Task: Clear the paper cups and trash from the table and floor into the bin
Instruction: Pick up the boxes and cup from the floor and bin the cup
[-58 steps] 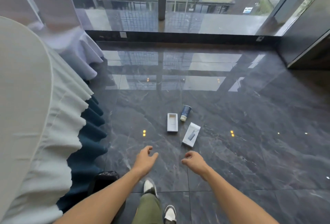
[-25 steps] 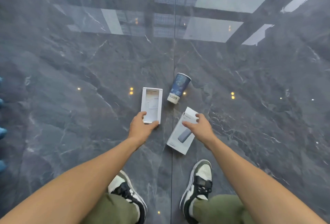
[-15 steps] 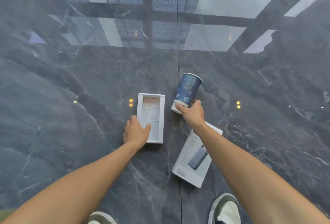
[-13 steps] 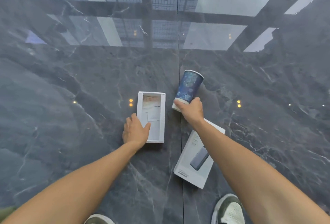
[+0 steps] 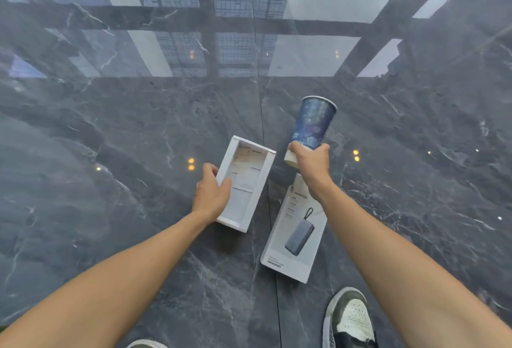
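A blue patterned paper cup (image 5: 314, 121) is tilted off the dark marble floor, and my right hand (image 5: 311, 163) is shut around its white base. An open white box tray (image 5: 249, 181) is lifted and angled, with my left hand (image 5: 212, 194) gripping its left wall, thumb inside. A flat white box lid (image 5: 295, 237) printed with a power bank lies on the floor under my right forearm. No bin is in sight.
Glossy dark marble floor (image 5: 110, 140) spreads all around, mirroring window frames at the top. My right shoe (image 5: 350, 320) stands near the bottom edge, just below the box lid. The toe of my left shoe (image 5: 146, 344) peeks in at the bottom.
My right hand moved from the box lid to the cup, closed on its base and raised it. My left hand gripped the box tray and tilted it up off the floor.
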Motion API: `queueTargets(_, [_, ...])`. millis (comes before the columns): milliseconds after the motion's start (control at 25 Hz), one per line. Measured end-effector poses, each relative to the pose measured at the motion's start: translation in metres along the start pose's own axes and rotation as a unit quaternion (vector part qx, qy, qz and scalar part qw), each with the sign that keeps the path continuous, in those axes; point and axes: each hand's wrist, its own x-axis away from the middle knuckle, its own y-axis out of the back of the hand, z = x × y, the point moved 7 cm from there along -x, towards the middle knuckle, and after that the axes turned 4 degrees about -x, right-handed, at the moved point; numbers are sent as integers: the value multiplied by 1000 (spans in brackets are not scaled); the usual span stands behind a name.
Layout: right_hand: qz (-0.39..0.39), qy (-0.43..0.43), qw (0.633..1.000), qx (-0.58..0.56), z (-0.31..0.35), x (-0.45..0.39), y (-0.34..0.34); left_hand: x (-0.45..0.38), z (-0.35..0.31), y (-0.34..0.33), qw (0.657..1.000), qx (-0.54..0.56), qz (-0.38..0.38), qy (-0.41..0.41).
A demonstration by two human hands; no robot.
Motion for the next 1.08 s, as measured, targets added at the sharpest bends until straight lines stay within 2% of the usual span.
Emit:
queueTargets(120, [-95,19,995,-19,-15,6,63,2,-24,-20,999,25,42,-18])
queueTargets(320, [-126,-37,989,-63,-69,24,123,16,-48,-68,988,39,149,-28])
queueTargets(440, [-87,-84,987,-104,-99,37,129,32,-46,-91,982,18,186,-26])
queueTargets(600, [-6,-147,966,-213,-130,50,116,52,-37,-112,971,-11,237,-33])
queueTargets(760, [54,-151,944,-287,-131,57,103,66,-41,-122,953,-97,278,-74])
queueTargets(880, [85,-145,941,-292,-118,59,93,64,-45,-120,955,-139,252,-71])
queueTargets(960, [81,-142,941,-297,-106,58,88,61,-49,-115,963,-129,233,-45])
queueTargets(1080, [77,-130,935,-319,-90,55,81,57,-63,-105,974,-25,222,-25])
